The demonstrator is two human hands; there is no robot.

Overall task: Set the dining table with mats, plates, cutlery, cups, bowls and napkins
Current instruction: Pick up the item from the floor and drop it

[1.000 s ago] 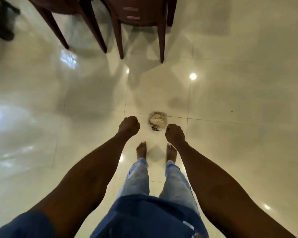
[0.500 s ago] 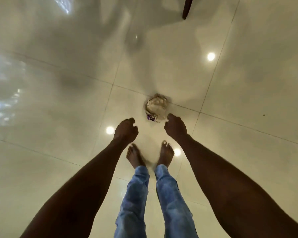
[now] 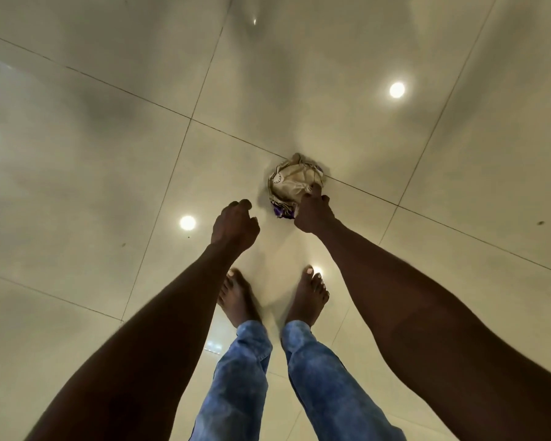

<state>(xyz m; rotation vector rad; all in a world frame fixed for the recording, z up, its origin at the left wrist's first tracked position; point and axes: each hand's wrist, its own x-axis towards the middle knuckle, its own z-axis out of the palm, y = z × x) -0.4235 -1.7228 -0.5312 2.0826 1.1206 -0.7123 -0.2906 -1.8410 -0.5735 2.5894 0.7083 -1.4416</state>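
Note:
A crumpled cream napkin (image 3: 295, 181) with brown lines and a purple corner lies on the glossy tiled floor, just ahead of my bare feet. My right hand (image 3: 312, 213) reaches down to its near right edge. The fingers are curled and pinch the cloth, with one fingertip lying on top. Level with it and a little to the left of the napkin hangs my left hand (image 3: 234, 226), its fingers curled into a fist that holds nothing. It does not touch the cloth. No mats, plates, cutlery, cups or bowls are in view.
Cream floor tiles (image 3: 109, 154) with dark grout lines fill the view and mirror ceiling lights. My feet (image 3: 309, 297) and blue jeans (image 3: 328, 377) stand directly below the hands.
The view has tipped further down, so the chair legs have left the frame. My right hand has moved forward onto the napkin's edge. The left hand stays curled beside it.

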